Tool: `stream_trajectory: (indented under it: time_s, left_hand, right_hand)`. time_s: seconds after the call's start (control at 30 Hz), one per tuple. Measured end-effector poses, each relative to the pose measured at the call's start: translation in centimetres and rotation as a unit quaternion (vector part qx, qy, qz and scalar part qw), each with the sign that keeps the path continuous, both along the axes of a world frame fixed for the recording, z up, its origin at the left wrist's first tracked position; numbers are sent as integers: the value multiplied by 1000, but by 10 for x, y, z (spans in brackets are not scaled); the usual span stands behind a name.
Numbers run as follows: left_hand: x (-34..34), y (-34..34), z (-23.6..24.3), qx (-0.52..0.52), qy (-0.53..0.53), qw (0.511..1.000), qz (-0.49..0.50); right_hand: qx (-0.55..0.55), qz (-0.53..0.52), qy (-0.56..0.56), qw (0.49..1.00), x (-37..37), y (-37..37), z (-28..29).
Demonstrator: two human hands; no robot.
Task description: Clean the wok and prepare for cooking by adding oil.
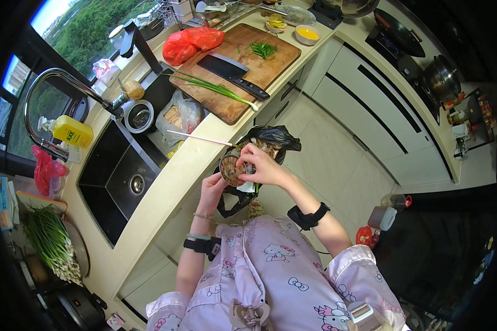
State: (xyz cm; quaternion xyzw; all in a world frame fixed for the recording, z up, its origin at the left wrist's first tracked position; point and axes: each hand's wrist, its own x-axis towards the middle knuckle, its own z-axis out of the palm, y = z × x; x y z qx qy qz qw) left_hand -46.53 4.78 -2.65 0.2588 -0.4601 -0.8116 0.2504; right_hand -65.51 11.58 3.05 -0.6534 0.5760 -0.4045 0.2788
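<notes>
Fingers of right hand (268, 170) bunched narrow in round dish (230, 173), grip unclear; left hand (212, 192) holding rim. Likely scooping-out step beside black bag (289, 142); next calls for steady dish.

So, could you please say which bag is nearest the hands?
The black bag, beneath the right hand; others, like the red bag by the cutting board and the clear bag near the sink, lie farther off.

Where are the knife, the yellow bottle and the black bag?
Knife (225, 67): head view, on its dark blade.
Yellow bottle (72, 132): head view, on its body.
Black bag (289, 142): head view, on its right side.
</notes>
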Motion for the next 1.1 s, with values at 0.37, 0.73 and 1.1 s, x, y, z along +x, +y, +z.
stream_trajectory:
  time_s: [0.37, 0.73, 1.1]
  left_hand:
    - [3, -4, -13, -18, -36, 998, 47]
    - [2, -1, -24, -14, -30, 998, 45]
    - [10, -6, -34, -27, -46, 995, 83]
  right_hand:
    - [83, -132, -47, 987, -15, 0, -26]
    - [-8, -37, 3, 999, 8, 3, -17]
    - [37, -19, -95, 995, 9, -7, -35]
